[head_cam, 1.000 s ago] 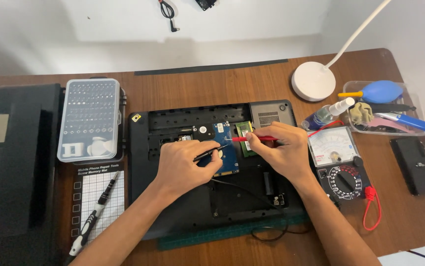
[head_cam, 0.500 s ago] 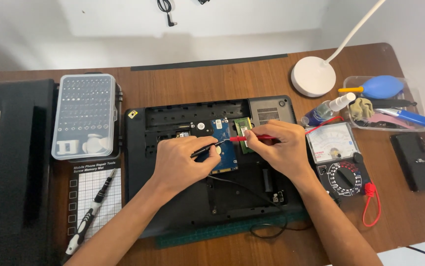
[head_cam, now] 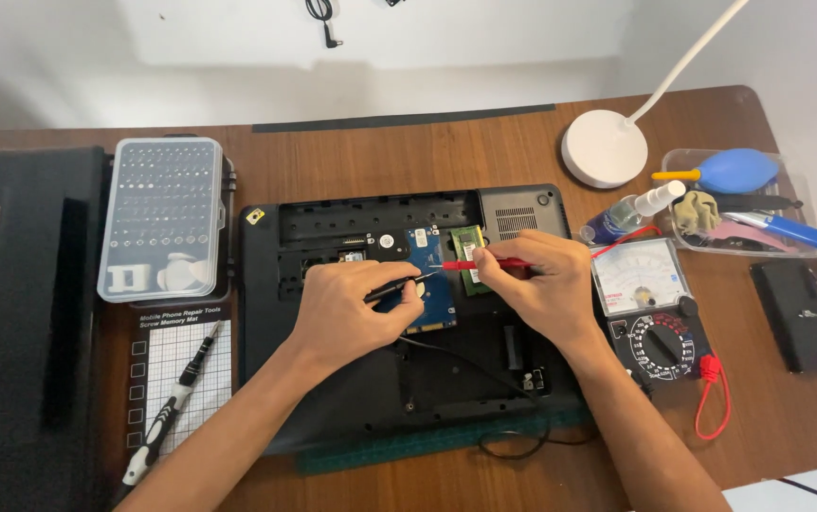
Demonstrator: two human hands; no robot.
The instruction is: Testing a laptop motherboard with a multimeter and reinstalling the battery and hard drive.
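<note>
Left hand pinches black probe, tip on blue drive inside open laptop. Right hand closed around red probe, tip just beside green memory stick. Multimeter right of laptop. Bit case and screwdriver at left.

A clear bit case sits left on the wooden tabletop, a screwdriver on a grid mat below it. A white lamp base and blue dust blower stand right.
</note>
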